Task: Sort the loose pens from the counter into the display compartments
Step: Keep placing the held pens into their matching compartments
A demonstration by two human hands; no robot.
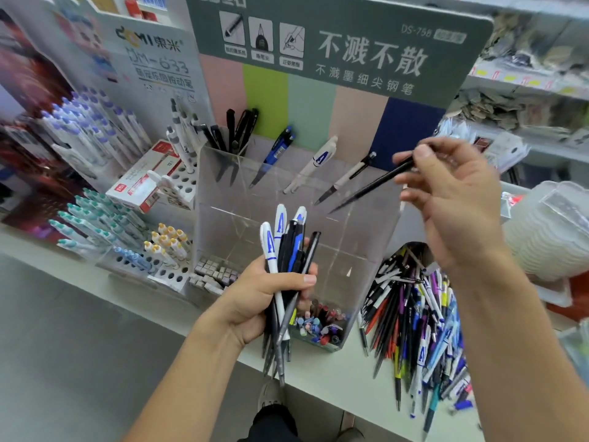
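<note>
Left hand (267,295) is closed around a mixed bundle of pens (287,250), white-and-blue and dark ones, held upright in front of the clear display case (366,250). Right hand (452,202) is raised over the case; a single black pen (373,186) is pinched between thumb and fingertips, tip angled down toward the rightmost rear compartment. On the counter (334,381), just right of the case, a large heap of loose pens (420,323) is still to be sorted. Small coloured caps or erasers are seen at the case's front bottom. In the rear row, only a few pens are placed: black ones at left, then a blue one, a white one with a blue letter, and a white-and-black one. Progress is judged early: categories are started, most stock is unsorted.
</note>
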